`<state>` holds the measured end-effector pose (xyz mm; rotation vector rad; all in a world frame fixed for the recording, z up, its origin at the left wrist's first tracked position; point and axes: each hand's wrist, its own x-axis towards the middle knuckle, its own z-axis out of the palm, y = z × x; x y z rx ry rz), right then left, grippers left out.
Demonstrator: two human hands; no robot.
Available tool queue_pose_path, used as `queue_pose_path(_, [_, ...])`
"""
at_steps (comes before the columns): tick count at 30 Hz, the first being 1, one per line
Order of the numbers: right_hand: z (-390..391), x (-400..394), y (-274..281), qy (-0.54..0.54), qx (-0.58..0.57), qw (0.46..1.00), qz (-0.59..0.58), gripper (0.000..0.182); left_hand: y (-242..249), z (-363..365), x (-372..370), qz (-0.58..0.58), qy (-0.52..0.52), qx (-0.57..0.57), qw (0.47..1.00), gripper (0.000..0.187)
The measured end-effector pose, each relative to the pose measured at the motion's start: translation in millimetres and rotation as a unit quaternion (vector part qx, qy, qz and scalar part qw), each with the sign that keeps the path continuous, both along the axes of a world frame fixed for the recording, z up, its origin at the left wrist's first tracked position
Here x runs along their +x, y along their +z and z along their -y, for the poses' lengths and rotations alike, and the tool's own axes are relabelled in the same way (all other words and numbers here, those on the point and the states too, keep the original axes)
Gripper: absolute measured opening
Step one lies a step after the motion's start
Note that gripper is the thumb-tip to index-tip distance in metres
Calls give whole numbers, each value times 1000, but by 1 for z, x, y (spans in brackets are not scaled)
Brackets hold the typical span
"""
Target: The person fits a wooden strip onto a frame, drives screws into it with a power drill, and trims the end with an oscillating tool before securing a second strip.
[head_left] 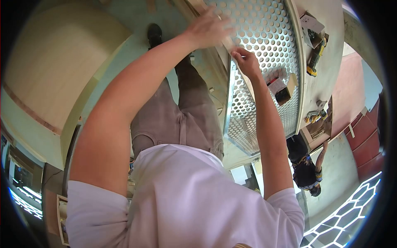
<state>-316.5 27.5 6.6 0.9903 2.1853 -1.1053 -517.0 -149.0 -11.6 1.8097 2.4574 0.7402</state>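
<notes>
My left hand (210,29) is smeared by motion, its fingers spread apart over the near edge of a perforated metal panel (264,25). A pale, thin wood-coloured strip (227,43) runs along that edge, just below the left fingers. My right hand (247,63) has its thumb and forefinger pinched at the lower part of this strip. Its remaining fingers are curled. On the panel, to the right of my right forearm, lies a small open cardboard box (284,94) with a red and white flap.
A yellow and black power tool (316,58) and another open box (312,31) lie on the board beyond the panel. A second yellow tool (317,115) lies further down. Another person (305,169) stands at the right. A large curved wooden piece (62,62) is on the left.
</notes>
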Motion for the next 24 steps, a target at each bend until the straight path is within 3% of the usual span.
queue_pose_path(2, [-1,4,-6,-5,0,1000,-5,40,-15,-11,17,-15,-141,-68,988,36])
queue_pose_path(5, [0,13,-16,-16,6,1000,-18,41,-31,-36,11,31,-182,-195,963,29])
queue_pose_path(8, [3,8,-9,-12,17,1000,-10,42,-34,-39,0,10,-256,-194,947,31])
queue_pose_path(11, [1,13,-18,-42,-23,998,-40,42,-45,-37,-3,13,-273,-154,949,37])
queue_pose_path(14, [3,7,-8,-9,4,1000,-29,40,-5,-44,-13,72,-304,-264,912,49])
queue_pose_path(17, [9,2,-1,-37,-1,999,-7,38,-31,-35,-3,23,-250,-162,954,43])
queue_pose_path(20, [13,4,-1,-28,15,998,-45,36,-21,-35,-4,7,-252,-206,946,45])
queue_pose_path(24, [17,5,2,-23,36,997,-62,31,-34,-39,-9,27,-282,-158,946,44])
